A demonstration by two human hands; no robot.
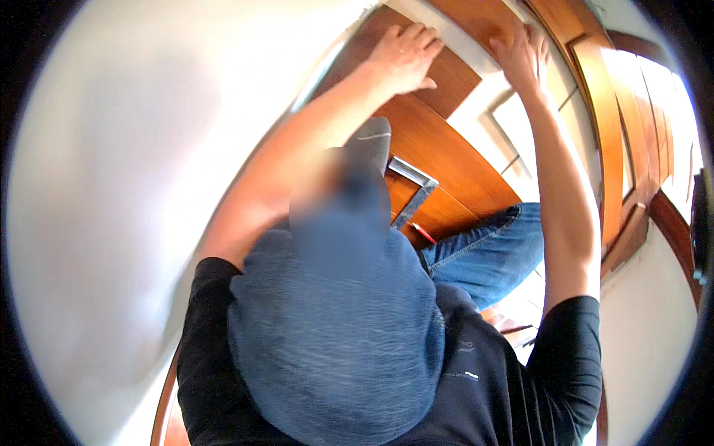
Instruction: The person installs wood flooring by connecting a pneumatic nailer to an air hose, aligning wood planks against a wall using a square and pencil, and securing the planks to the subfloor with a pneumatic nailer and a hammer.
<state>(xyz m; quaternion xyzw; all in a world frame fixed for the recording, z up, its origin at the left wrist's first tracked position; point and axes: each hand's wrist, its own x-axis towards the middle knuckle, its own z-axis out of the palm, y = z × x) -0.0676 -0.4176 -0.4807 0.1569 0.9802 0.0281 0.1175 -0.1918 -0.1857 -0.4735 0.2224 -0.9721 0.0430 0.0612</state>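
Note:
At the far side of the floor, my left hand (pixel 407 58) lies palm down on a dark reddish-brown wooden plank (pixel 455 82). Its thumb is spread from the fingers, which reach toward the plank's edge. To the right, my right hand (pixel 523 58) touches another brown wooden plank (pixel 482 22) with bent fingers and the thumb held apart. A strip of pale floor separates these two planks. Nearer to me, a lighter orange-brown plank (pixel 439 137) adjoins the dark one. On the wood by my leg rests an L-shaped metal bar (pixel 418 201).
A white wall (pixel 126 186) rises close along my left. Pale tiles (pixel 522 123) show between the planks. My bent knee in jeans (pixel 487 256) and a grey-covered foot (pixel 374 140) are by the wood. A thin red stick (pixel 423 233) lies there. Wooden panels (pixel 595 111) stand right.

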